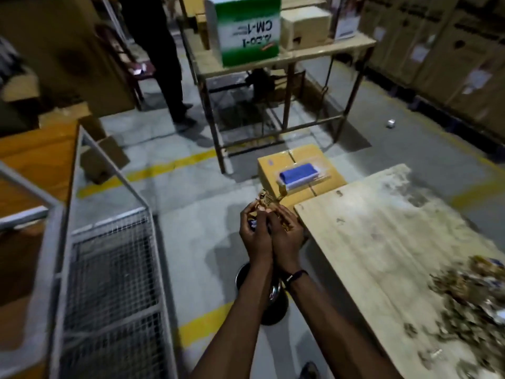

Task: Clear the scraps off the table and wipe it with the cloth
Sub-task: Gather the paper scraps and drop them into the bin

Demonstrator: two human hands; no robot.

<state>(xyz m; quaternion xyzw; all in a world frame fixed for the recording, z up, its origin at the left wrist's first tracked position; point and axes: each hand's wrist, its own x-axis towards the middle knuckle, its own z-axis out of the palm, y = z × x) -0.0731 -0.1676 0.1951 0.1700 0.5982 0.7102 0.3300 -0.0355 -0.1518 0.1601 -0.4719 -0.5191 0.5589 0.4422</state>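
My left hand (255, 235) and my right hand (287, 236) are cupped together over the floor, just left of the wooden table (363, 242). Between them they hold a bunch of brown scraps (269, 201) that stick out above the fingers. A heap of more scraps (470, 305) lies on the table's right side. A blue cloth (299, 173) in a clear wrapper rests on a cardboard box (273, 168) beyond the table's far corner. A dark round bin (273, 310) stands on the floor below my wrists, partly hidden by my arms.
A wire-mesh cart (109, 269) stands to my left. Ahead is a metal-framed table (287, 56) loaded with boxes, and a person's legs (169, 77) beside it. Stacked cartons (437, 50) line the right wall. Yellow lines mark the concrete floor.
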